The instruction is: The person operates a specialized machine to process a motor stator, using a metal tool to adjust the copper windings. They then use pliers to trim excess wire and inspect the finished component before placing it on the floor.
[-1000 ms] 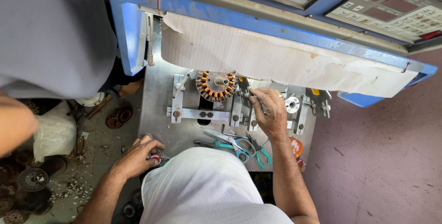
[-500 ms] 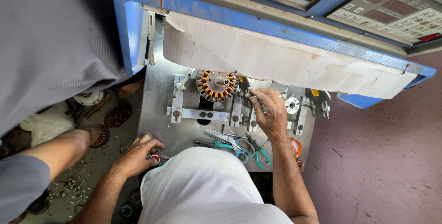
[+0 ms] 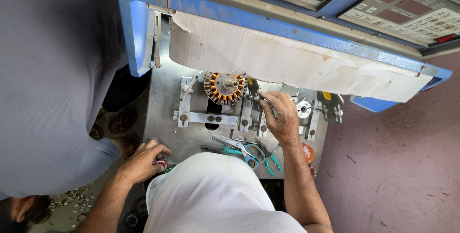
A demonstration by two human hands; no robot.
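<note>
Right hand point(image 3: 280, 115) pinching metal handle point(image 3: 256, 98) beside wound copper stator point(image 3: 225, 88), left hand point(image 3: 143, 161) pressing red button point(image 3: 161, 164), stator on machine.

We see a flat grey metal counter point(image 3: 163, 118) carrying bolted steel clamp brackets point(image 3: 206, 117), a round copper-wound stator point(image 3: 224, 88) and a small silver flanged disc point(image 3: 303, 109). Teal-handled scissors point(image 3: 235, 147) and green-handled pliers point(image 3: 268, 156) lie near its front edge.

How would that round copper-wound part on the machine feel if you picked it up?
The wound stator probably feels heavy for its size: it looks like metal packed with copper coils. It seems rigid, not floppy. Being round, it might roll if set on edge, and the fine windings could scratch.
</note>
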